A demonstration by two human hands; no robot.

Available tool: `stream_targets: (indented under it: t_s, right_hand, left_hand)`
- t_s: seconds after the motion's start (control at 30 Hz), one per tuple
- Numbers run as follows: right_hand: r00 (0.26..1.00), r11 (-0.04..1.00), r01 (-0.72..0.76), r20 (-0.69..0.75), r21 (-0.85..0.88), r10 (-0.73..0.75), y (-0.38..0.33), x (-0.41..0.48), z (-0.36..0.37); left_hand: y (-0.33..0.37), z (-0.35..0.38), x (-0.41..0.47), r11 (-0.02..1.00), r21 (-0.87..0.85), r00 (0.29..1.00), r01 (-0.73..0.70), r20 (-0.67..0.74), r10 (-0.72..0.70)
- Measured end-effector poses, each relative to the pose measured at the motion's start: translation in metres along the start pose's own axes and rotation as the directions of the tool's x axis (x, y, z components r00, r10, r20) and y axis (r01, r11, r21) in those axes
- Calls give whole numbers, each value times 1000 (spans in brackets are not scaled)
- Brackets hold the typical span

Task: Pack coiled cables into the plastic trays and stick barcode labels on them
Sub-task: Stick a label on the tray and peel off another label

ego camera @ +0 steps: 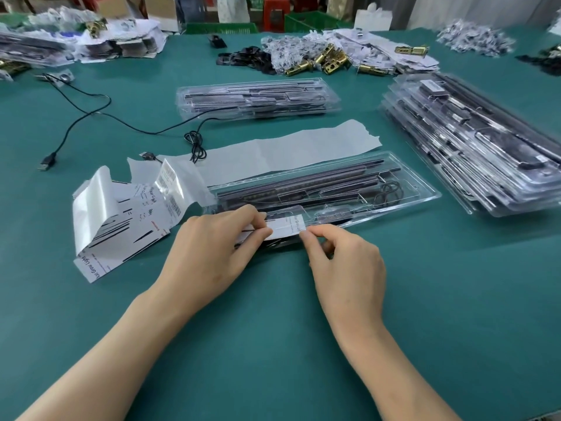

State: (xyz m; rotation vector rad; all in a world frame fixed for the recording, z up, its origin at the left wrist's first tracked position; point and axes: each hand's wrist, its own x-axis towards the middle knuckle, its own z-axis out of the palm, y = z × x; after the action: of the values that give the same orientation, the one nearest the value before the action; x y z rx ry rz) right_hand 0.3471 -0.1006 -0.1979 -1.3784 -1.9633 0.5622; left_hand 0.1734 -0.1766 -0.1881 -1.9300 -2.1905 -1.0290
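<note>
Sticking a label (pixel 285 228) on the plastic tray (pixel 420 189)

The left hand (pixel 212 247) and right hand (pixel 343 262) each pinch one end of the label, likely to keep it flat and straight on the tray's near edge. The label sheet (pixel 121 214) lies left of the tray.

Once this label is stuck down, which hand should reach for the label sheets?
Left, probably: the left hand sits beside the label sheets; the right hand is farther, past the label.
</note>
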Motion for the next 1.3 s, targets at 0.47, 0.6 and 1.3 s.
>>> stream_targets:
  t_s: [0.47,0.6,1.3]
  right_hand:
    - [652,574,737,151,-356,-743,2,39,-16]
    - [446,350,872,262,-342,-856,4,58,-17]
    - [551,580,811,226,83,-803,11,43,6]
  left_hand:
    - [-1,-2,-2,1000,-20,999,-16,46,17]
    - [-1,-3,-2,999,3,997,-49,52,49]
    - [-13,-17,-1,984,40,965,-171,209,159]
